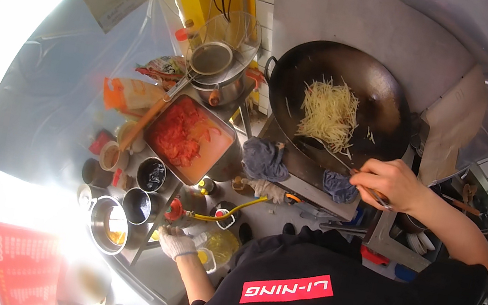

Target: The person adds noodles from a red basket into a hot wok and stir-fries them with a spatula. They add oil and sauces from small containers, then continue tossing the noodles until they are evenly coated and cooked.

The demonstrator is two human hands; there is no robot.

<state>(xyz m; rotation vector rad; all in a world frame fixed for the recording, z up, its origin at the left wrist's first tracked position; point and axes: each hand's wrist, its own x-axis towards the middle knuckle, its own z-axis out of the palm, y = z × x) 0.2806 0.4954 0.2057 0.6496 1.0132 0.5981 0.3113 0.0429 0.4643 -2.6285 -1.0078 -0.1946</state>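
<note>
A pile of pale shredded vegetable strips (329, 113) lies in a large dark wok (376, 97), with a few loose strips on the metal around it. My right hand (385, 182), bare, is closed on the handle of a ladle (338, 160), whose dark bowl rests in the wok at the near edge of the pile. Farther left and lower, my left hand (176, 242) wears a light knitted glove and is beside the metal side table. Its fingers are bent, and whether they hold anything cannot be made out. Two blue-grey cloths (264, 160) lie along the stove's front edge.
A metal tray (225, 149) of red chopped food stands left of the wok. Behind it, strainers (211, 58) rest over a pot. Several pots and containers (152, 174) crowd the left table. A yellow hose (233, 212) runs from a red regulator (174, 210) below.
</note>
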